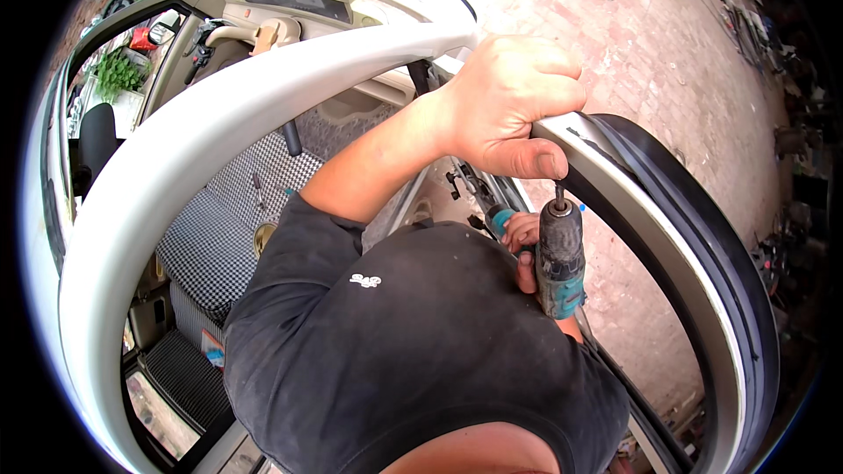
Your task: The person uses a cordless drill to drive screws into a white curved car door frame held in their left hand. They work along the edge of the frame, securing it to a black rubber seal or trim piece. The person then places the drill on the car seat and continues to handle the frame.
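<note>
My left hand (518, 105) is closed over the corner of a vehicle door's window frame (606, 167), thumb on the near side and fingers folded over the top. Lower down, my right hand (523, 241) grips a teal and black cordless drill (562, 254) in front of my dark shirt. The drill stands nearly upright with its chuck at the top. A short dark bit (559, 195) points up from it, just below my left thumb and close to the frame's underside. Whether the bit touches the frame, I cannot tell.
A pale curved roof edge (176, 123) arches over the left. Inside the cab are a checkered seat (219, 219), a screwdriver (257, 180) lying on it, and a beige dashboard (369, 9). Brick paving (641, 35) spreads beyond the door, with scattered parts (746, 26) along the far right.
</note>
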Demonstrator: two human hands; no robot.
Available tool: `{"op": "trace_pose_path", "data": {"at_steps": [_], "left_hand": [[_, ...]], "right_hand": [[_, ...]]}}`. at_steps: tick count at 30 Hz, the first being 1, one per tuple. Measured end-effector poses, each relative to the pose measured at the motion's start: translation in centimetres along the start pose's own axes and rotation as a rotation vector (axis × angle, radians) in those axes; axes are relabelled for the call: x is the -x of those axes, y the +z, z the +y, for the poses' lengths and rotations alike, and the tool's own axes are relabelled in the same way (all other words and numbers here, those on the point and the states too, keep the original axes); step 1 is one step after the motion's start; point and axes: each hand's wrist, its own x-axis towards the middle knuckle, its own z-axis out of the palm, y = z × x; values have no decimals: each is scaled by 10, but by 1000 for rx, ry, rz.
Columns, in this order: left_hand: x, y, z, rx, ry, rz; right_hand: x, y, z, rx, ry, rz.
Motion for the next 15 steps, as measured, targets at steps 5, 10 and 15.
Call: {"op": "trace_pose_path", "data": {"at_steps": [5, 10, 15], "left_hand": [[0, -1, 2, 3, -8, 7], [-1, -1, 0, 19, 5, -3], [0, 0, -1, 22, 7, -6]], "right_hand": [[0, -1, 3, -4, -18, -16], [-2, -3, 6, 3, -54, -30], [-3, -1, 11, 11, -106, -31]]}}
